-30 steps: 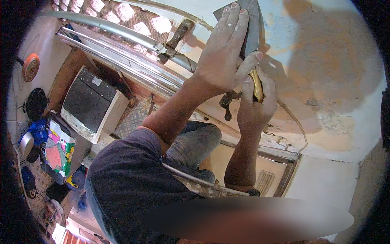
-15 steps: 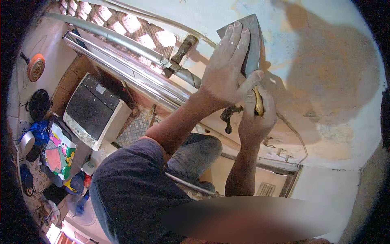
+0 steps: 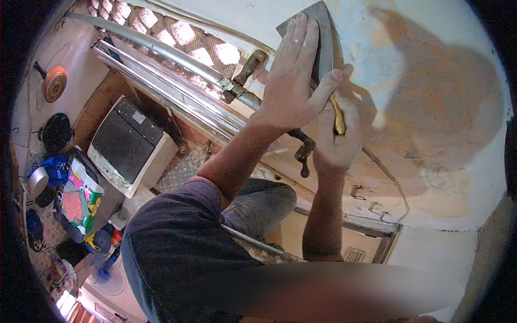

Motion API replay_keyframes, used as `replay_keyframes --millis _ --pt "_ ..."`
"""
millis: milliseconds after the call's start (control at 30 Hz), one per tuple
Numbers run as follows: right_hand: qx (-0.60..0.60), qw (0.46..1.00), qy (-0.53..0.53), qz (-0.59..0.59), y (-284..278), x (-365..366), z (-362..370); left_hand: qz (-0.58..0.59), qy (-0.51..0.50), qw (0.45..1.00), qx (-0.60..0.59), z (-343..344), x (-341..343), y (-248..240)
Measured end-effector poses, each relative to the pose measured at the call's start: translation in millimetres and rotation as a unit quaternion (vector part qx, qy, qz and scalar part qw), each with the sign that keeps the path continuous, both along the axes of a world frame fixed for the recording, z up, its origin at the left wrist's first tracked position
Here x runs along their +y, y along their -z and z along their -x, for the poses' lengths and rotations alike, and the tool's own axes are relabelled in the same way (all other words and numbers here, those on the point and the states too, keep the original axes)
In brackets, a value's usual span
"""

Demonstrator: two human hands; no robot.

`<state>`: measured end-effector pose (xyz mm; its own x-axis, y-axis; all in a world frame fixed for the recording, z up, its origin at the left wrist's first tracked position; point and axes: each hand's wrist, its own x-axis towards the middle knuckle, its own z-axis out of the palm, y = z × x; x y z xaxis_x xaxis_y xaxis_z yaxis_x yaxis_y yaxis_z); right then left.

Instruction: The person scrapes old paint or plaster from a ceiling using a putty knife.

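Observation:
My right hand (image 3: 342, 132) is wrapped round the yellowish handle (image 3: 339, 116) of a broad putty knife, whose grey metal blade (image 3: 325, 46) widens away from me. Against the blade lie the outstretched fingers of my left hand (image 3: 291, 81), held close together. Its thumb sticks out toward the handle, beside my right hand. Pale dust coats both hands. The blade rests at the patchy white and tan wall (image 3: 371, 64); its exact contact with the surface is partly hidden by my hands.
Left of my arms runs a grey pipe (image 3: 161, 47) with a dark fitting (image 3: 252, 67). A dark tap (image 3: 305, 153) juts out below my hands. Farther left are a white appliance with a dark top (image 3: 126, 142), pans (image 3: 55, 84) and a colourful bag (image 3: 81, 196).
Both hands and the putty knife have shifted up and slightly left along the wall. My grip looks the same. The view has moved a little too.

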<state>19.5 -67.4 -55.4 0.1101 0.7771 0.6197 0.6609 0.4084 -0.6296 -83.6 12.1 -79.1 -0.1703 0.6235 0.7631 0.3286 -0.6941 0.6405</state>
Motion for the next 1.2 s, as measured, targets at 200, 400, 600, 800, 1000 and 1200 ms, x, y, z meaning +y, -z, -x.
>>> replay_keyframes --millis 200,400,600,800,1000,1200 --pt "0.028 0.999 0.041 0.017 8 -11 -5 -0.014 0.107 0.992 0.058 20 -5 14" --pt "-0.003 1.000 0.015 0.010 -2 -22 -8 -0.030 0.002 0.994 0.103 4 0 18" --pt "0.018 0.999 0.029 -0.007 -2 -23 -6 -0.073 -0.016 0.997 0.012 -5 5 21" --pt "0.030 0.998 0.039 0.031 -22 -29 -9 -0.127 -0.046 0.990 0.045 8 8 18" --pt "-0.095 0.991 0.092 0.016 -42 -27 -4 -0.148 -0.051 0.987 0.046 7 19 3" --pt "-0.114 0.991 0.073 -0.007 -63 -29 6 -0.140 -0.073 0.987 0.036 -6 23 -11"
